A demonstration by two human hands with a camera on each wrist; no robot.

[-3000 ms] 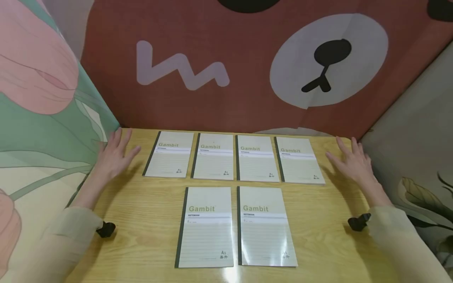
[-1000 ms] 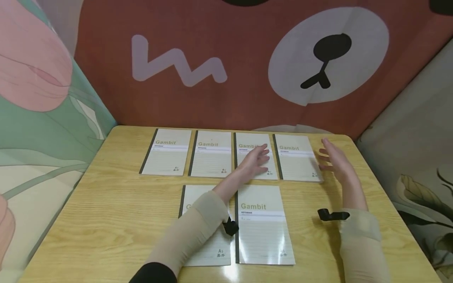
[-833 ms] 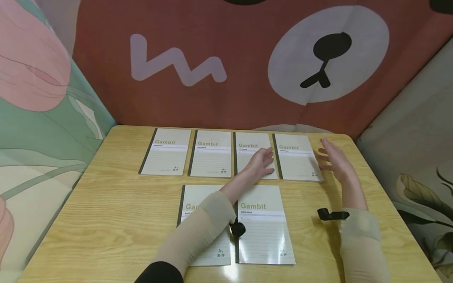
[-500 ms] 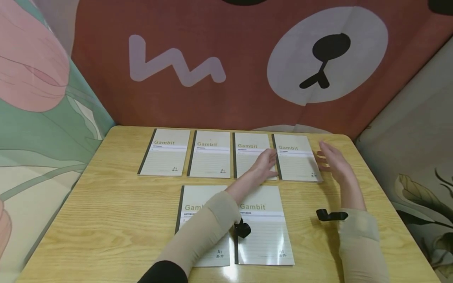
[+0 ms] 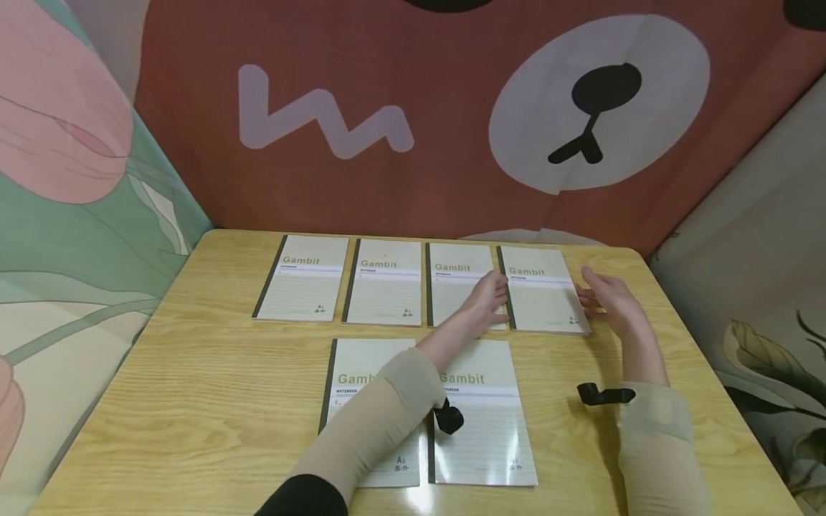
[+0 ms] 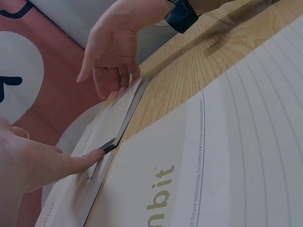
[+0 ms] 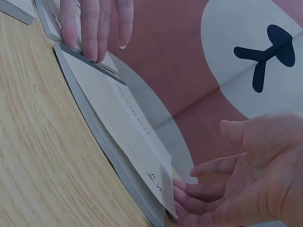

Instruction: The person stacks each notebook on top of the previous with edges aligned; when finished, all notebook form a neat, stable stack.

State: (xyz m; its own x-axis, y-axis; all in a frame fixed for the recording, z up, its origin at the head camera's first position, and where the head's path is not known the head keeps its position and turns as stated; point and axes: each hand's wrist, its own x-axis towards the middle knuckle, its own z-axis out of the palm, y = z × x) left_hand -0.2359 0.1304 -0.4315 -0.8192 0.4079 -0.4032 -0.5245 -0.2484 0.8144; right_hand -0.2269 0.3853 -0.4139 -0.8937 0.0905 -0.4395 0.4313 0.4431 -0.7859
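Observation:
A white Gambit notebook with a dark spine lies at the right end of the back row. My left hand reaches across, its fingertips touching that notebook's spine side. In the right wrist view, the left hand has its fingers extended down at the spine. My right hand is at the opposite edge. Up close, the right hand touches the loose edge of the cover with its fingers, thumb raised apart. The cover of the notebook stands slightly lifted from the pages at that corner.
Three more notebooks, among them the leftmost one, line the table's back. Two others, one a front right notebook, lie nearer under the left forearm. A wooden table meets a red cartoon backdrop.
From both sides of the table, the hands have come to the rightmost back notebook. Lately the left hand slid right to its spine, and the right fingers moved slightly at its edge.

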